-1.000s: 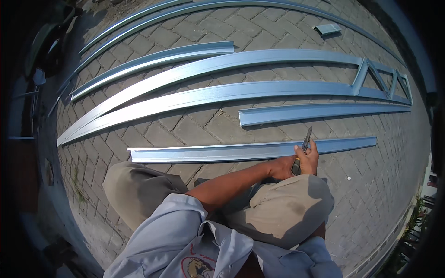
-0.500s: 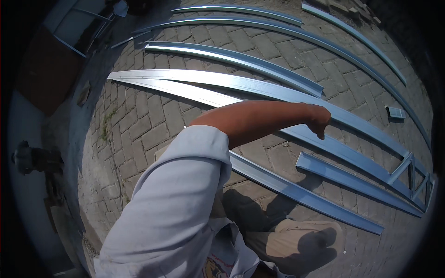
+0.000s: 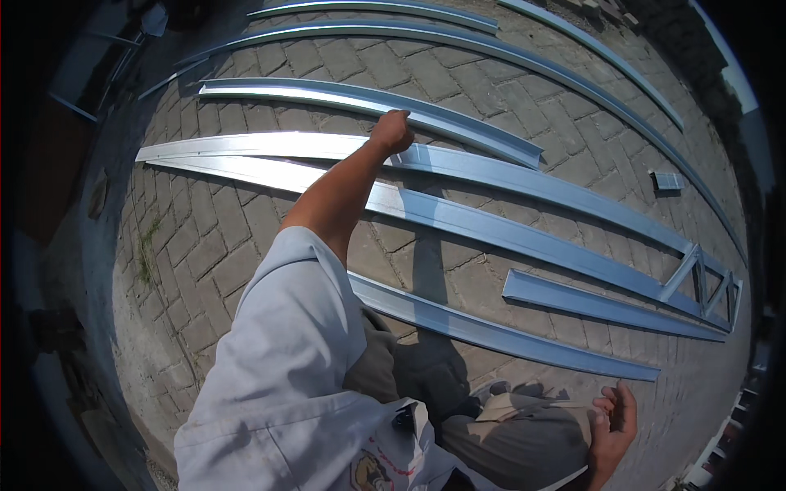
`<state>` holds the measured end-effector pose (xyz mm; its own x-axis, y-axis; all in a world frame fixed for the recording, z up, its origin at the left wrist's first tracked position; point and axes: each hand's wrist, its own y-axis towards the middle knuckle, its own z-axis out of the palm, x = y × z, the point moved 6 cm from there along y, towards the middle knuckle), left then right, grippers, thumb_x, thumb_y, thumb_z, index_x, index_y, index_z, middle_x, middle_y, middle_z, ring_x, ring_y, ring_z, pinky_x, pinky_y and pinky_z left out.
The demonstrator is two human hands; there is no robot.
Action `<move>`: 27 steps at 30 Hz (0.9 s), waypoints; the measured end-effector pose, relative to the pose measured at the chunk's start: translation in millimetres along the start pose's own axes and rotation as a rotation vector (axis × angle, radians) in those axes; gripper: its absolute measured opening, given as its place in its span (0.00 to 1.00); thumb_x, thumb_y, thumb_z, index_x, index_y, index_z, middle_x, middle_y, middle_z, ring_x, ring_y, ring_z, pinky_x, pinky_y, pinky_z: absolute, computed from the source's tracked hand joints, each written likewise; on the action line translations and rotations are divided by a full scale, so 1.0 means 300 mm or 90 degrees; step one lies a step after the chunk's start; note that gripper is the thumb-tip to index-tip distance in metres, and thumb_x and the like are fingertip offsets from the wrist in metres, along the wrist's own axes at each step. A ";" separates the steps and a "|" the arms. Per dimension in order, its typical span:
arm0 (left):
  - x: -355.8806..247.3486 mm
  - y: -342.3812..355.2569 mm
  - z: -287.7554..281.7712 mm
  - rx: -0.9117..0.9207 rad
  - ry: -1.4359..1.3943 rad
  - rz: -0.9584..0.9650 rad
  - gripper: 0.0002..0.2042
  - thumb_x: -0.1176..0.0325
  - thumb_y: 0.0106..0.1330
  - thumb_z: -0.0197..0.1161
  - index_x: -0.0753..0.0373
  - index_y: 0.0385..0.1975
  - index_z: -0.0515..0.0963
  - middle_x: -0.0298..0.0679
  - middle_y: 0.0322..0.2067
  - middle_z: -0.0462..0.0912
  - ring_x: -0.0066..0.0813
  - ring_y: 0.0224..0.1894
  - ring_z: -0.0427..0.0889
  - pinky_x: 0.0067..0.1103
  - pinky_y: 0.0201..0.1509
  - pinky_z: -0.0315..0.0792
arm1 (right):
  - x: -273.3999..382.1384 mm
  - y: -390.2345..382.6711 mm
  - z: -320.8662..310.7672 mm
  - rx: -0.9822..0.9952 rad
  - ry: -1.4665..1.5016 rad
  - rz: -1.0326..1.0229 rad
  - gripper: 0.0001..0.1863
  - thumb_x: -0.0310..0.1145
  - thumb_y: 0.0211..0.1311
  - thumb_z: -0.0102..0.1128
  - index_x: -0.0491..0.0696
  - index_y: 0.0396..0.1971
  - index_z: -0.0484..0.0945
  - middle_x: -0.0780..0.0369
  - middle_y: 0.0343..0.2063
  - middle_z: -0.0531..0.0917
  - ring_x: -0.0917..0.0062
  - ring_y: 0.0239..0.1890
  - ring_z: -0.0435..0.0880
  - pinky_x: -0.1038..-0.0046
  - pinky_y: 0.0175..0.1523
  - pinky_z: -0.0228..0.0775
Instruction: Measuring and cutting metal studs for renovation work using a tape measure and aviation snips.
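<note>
My left arm, in a pale grey sleeve, stretches forward over a long metal truss. My left hand (image 3: pixel 393 132) is closed at the near edge of a loose silvery metal channel (image 3: pixel 479 131) lying just beyond the truss; the fingertips are mostly hidden. Two long members, an upper one (image 3: pixel 524 180) and a lower one (image 3: pixel 491 225), form the truss and meet at a point on the left. Short braces (image 3: pixel 681 274) join them at the right end. Low on the right, my right hand (image 3: pixel 616 425) hangs open beside my knee, its fingers loosely bent and holding nothing.
Nearer me lie two more metal channels, a tapering one (image 3: pixel 606 304) and a longer one (image 3: pixel 508 331). Farther off are a long curved-looking channel (image 3: pixel 524 56) and a small metal offcut (image 3: pixel 667 182). Brick paving (image 3: pixel 237 245) lies beneath everything.
My left hand has moved left and farther away, from above the truss to the loose channel. My right hand has come into view at the lower right. The whole view has shifted.
</note>
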<state>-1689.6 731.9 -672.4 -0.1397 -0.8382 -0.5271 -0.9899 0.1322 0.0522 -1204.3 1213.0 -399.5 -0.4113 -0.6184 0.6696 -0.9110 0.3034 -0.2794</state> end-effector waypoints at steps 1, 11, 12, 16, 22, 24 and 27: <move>0.030 0.016 0.010 -0.006 -0.010 -0.024 0.25 0.72 0.55 0.53 0.71 0.56 0.71 0.60 0.55 0.73 0.54 0.58 0.72 0.35 0.64 0.66 | 0.074 -0.005 0.025 0.001 -0.079 -0.022 0.30 0.40 0.56 0.64 0.38 0.55 0.73 0.53 0.43 0.80 0.71 0.43 0.80 0.67 0.53 0.69; 0.160 0.089 0.116 0.054 0.129 -0.080 0.22 0.69 0.66 0.46 0.51 0.60 0.71 0.41 0.64 0.67 0.52 0.71 0.55 0.55 0.69 0.50 | 0.197 -0.059 0.010 -0.148 -0.006 0.143 0.32 0.37 0.49 0.67 0.37 0.54 0.73 0.55 0.39 0.81 0.71 0.42 0.78 0.68 0.53 0.68; 0.150 0.085 0.112 0.029 0.196 -0.055 0.20 0.69 0.66 0.47 0.52 0.57 0.74 0.41 0.60 0.71 0.48 0.68 0.61 0.52 0.68 0.52 | 0.202 -0.074 0.005 -0.155 -0.015 0.143 0.32 0.37 0.49 0.67 0.37 0.54 0.73 0.55 0.39 0.81 0.71 0.42 0.78 0.68 0.53 0.68; 0.118 0.126 0.090 0.023 0.272 -0.045 0.14 0.63 0.63 0.57 0.54 0.48 0.77 0.41 0.50 0.78 0.42 0.59 0.70 0.46 0.64 0.56 | 0.219 -0.128 -0.008 -0.186 -0.036 0.144 0.32 0.39 0.49 0.69 0.38 0.53 0.74 0.57 0.37 0.81 0.72 0.41 0.79 0.69 0.53 0.69; 0.046 0.116 -0.006 -0.064 0.278 -0.034 0.13 0.57 0.59 0.64 0.54 0.41 0.79 0.39 0.43 0.80 0.38 0.52 0.75 0.40 0.57 0.60 | 0.227 -0.175 -0.025 -0.220 -0.053 0.153 0.35 0.46 0.48 0.70 0.38 0.52 0.75 0.57 0.35 0.81 0.72 0.40 0.78 0.70 0.51 0.69; -0.019 0.115 -0.042 -0.051 0.256 0.024 0.12 0.57 0.59 0.64 0.55 0.39 0.80 0.39 0.42 0.81 0.38 0.51 0.75 0.37 0.57 0.61 | 0.234 -0.187 -0.036 -0.210 -0.048 0.152 0.35 0.46 0.48 0.70 0.38 0.52 0.75 0.57 0.35 0.81 0.72 0.40 0.78 0.69 0.51 0.69; -0.169 0.073 -0.065 -0.023 0.169 0.148 0.10 0.59 0.56 0.67 0.58 0.30 0.81 0.41 0.33 0.83 0.42 0.42 0.80 0.34 0.48 0.67 | 0.229 -0.195 -0.037 -0.206 -0.038 0.128 0.35 0.45 0.48 0.69 0.37 0.52 0.75 0.56 0.34 0.81 0.71 0.39 0.78 0.69 0.50 0.69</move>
<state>-1704.6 767.1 -628.0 -0.3582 -0.8971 -0.2585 -0.9305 0.3204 0.1774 -1179.1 1160.8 -329.6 -0.5906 -0.5611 0.5800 -0.7589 0.6305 -0.1628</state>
